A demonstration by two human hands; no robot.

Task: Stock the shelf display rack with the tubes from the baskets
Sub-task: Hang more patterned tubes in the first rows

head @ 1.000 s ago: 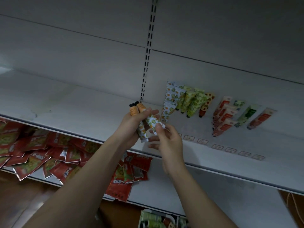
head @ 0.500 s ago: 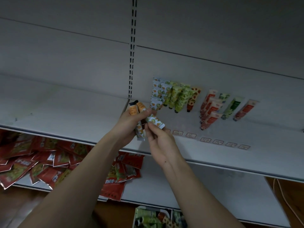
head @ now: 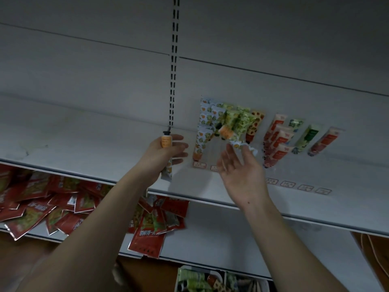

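Observation:
My left hand (head: 166, 153) grips an upright tube with an orange top and black cap (head: 166, 142), just left of the stocked row. My right hand (head: 240, 171) reaches up with its palm toward me. It pinches at the fingertips a second orange-capped white tube (head: 233, 140), tilted over the row. On the white shelf (head: 84, 133) lie fruit-patterned tubes (head: 205, 123), green tubes (head: 237, 121) and red-and-white tubes (head: 277, 140), leaning against the back panel.
Small price labels (head: 303, 187) line the shelf front. Red snack packets (head: 42, 199) are heaped on the lower shelf at left. A white basket (head: 221, 279) holding more tubes sits at the bottom. A slotted upright (head: 173, 70) runs up the back panel.
My right hand has drawn one tube out of the left hand's pair and carried it right and up over the stocked row. The left hand now grips a single tube.

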